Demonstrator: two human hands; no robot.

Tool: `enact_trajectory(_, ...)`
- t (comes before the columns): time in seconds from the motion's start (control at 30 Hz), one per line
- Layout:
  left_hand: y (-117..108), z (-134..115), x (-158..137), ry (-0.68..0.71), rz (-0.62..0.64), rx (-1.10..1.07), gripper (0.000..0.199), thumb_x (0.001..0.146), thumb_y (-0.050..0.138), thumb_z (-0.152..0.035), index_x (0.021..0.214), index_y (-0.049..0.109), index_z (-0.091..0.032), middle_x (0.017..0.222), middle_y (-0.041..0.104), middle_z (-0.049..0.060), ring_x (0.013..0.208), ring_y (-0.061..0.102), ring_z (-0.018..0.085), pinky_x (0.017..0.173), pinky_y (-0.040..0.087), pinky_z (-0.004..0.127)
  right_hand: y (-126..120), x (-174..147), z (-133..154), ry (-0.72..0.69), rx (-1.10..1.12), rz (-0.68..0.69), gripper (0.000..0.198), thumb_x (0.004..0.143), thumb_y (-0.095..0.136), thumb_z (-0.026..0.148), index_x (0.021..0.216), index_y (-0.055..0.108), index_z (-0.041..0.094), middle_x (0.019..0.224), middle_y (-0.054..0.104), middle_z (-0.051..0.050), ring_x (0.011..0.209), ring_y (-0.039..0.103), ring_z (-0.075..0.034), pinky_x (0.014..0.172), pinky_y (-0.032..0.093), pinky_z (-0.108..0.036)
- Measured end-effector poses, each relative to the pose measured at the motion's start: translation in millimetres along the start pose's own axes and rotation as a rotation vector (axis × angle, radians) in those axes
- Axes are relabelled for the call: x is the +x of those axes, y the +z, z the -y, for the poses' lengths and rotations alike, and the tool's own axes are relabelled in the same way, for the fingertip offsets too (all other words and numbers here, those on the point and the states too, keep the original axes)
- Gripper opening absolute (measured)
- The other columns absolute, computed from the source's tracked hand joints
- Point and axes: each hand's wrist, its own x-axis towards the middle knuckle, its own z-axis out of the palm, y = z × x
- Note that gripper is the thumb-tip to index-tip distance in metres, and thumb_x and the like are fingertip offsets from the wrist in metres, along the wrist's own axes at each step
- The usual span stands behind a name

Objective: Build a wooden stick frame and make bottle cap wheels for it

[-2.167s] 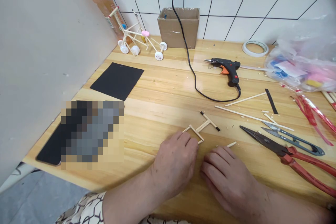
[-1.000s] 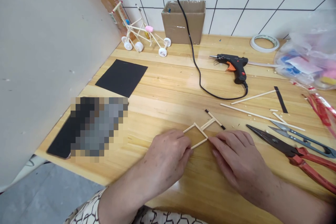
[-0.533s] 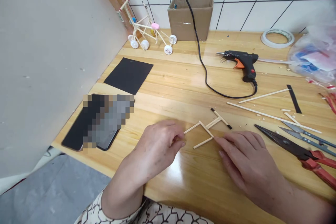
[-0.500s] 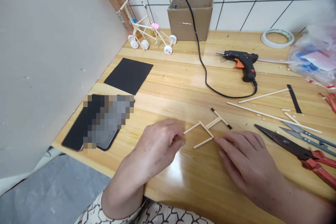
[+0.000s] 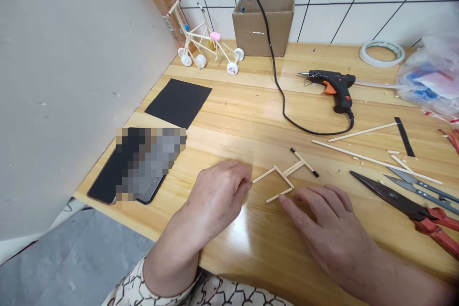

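On the wooden table lies a small frame of thin wooden sticks (image 5: 285, 177), with a three-sided part and a short doubled stem to a crossbar with black ends. My right hand (image 5: 328, 229) is open, its index fingertip touching the frame's lower stick near the middle, the other fingers loosely bent. At the end of the upper left stick my left hand (image 5: 218, 196) rests with its fingers curled together. Its fingertips are partly hidden, and I cannot make out anything in them.
To the right lie red-handled pliers (image 5: 401, 201), grey snips (image 5: 419, 186), loose sticks (image 5: 373, 160) and a black strip (image 5: 404, 136). Farther back are a glue gun (image 5: 333, 86) with cord, tape roll (image 5: 382, 52), cardboard box (image 5: 263, 31) and wheeled stick model (image 5: 204, 40). Phones (image 5: 150, 191) and black sheet (image 5: 179, 103) lie left.
My right index finger has moved left, from the frame's lower right corner onto its lower stick. My left fingers have drawn closer together. The whole view has shifted slightly.
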Motion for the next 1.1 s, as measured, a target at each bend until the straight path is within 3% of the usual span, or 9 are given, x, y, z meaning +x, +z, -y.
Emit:
enact_trajectory(0.17,8.5,-6.7,-3.9,0.138,-0.056,-0.106,0.011,0.080,0.054,-0.015,0.070,0.059,-0.018,0.070,0.058,0.000,0.069,0.054,0.013,0.058,0.040,0.023,-1.1,-0.8,-2.4,0.000,0.012,-0.017,0.037,0.078,0.044,0.007,0.111,0.060,0.008,0.099,0.058,-0.016,0.095,0.049,-0.028,0.084,0.037,-0.050)
enact_trajectory(0.33,24.1,-16.9,-4.7,0.232,-0.015,-0.021,0.013,0.081,0.056,-0.022,0.069,0.058,-0.017,0.071,0.059,0.002,0.067,0.052,0.014,0.057,0.038,0.025,-1.6,-0.2,-3.9,-0.019,0.011,-0.032,0.033,0.078,0.045,0.006,0.107,0.060,0.005,0.099,0.058,-0.017,0.094,0.048,-0.029,0.083,0.037,-0.050)
enact_trajectory(0.5,30.0,-19.7,-4.8,0.236,0.019,0.069,0.018,0.083,0.049,-0.018,0.066,0.055,-0.017,0.068,0.058,0.001,0.065,0.052,0.014,0.057,0.037,0.025,-1.4,-0.2,-3.8,-0.036,0.023,-0.036,0.029,0.080,0.045,0.007,0.104,0.061,0.004,0.098,0.057,-0.017,0.092,0.049,-0.029,0.082,0.036,-0.049)
enact_trajectory(0.73,15.7,-10.7,-2.3,0.151,0.032,-0.050,0.014,0.080,0.049,-0.014,0.069,0.056,-0.017,0.067,0.057,-0.001,0.063,0.050,0.012,0.058,0.036,0.024,-2.2,-1.4,-3.5,-0.025,0.025,-0.056,0.028,0.080,0.045,0.006,0.103,0.061,0.005,0.098,0.058,-0.016,0.092,0.049,-0.029,0.082,0.036,-0.050)
enact_trajectory(0.87,3.7,-3.7,3.4,-0.041,-0.049,-0.295,0.014,0.080,0.052,-0.019,0.068,0.059,-0.016,0.060,0.054,-0.002,0.055,0.046,0.009,0.053,0.035,0.021,-2.5,-2.5,-3.4,-0.032,0.037,-0.067,0.028,0.080,0.046,0.006,0.104,0.060,0.005,0.098,0.058,-0.016,0.092,0.049,-0.029,0.082,0.036,-0.050)
enact_trajectory(0.97,1.8,4.0,9.9,-0.147,0.017,-0.420,0.015,0.079,0.054,-0.022,0.067,0.058,-0.015,0.057,0.049,-0.004,0.051,0.040,0.007,0.048,0.030,0.020,-2.2,-3.9,-3.3,-0.041,0.036,-0.073,0.028,0.079,0.045,0.005,0.102,0.061,0.005,0.097,0.058,-0.016,0.091,0.049,-0.029,0.081,0.037,-0.049)
enact_trajectory(1.1,5.2,13.2,18.2,-0.175,0.115,-0.529,0.016,0.077,0.056,-0.026,0.067,0.057,-0.014,0.056,0.043,-0.005,0.052,0.037,0.007,0.047,0.028,0.019,-1.8,-5.3,-2.7,-0.053,0.019,-0.055,0.028,0.080,0.045,0.007,0.102,0.061,0.006,0.097,0.059,-0.016,0.090,0.049,-0.029,0.080,0.037,-0.049)
